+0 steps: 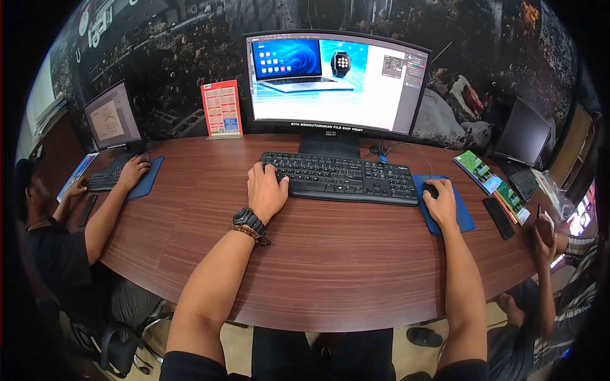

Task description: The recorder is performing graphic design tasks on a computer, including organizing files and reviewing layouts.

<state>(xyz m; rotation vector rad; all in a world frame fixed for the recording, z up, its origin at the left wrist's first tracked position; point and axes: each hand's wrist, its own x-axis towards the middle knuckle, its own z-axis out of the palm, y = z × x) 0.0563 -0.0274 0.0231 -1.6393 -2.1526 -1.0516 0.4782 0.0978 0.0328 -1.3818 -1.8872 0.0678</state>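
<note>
My left hand (267, 193) rests over the left end of a black keyboard (340, 176), its fingers spread on the keys and holding nothing. A black watch (249, 220) and a beaded bracelet circle that wrist. At the keyboard's right side, my right hand (443, 206) is curled over a dark computer mouse (432, 190), which its fingers partly hide. Under the mouse lies a blue mouse pad (465, 219). Behind the keyboard stands a wide curved monitor (387, 105); its screen shows a laptop and a smartwatch in an editing program.
A red desk calendar (221, 109) stands left of the monitor on the brown wooden desk (330, 260). At far left a person (54, 254) uses another computer. To the right lie green booklets (486, 173) and a long black object (499, 217), near another seated person (572, 292).
</note>
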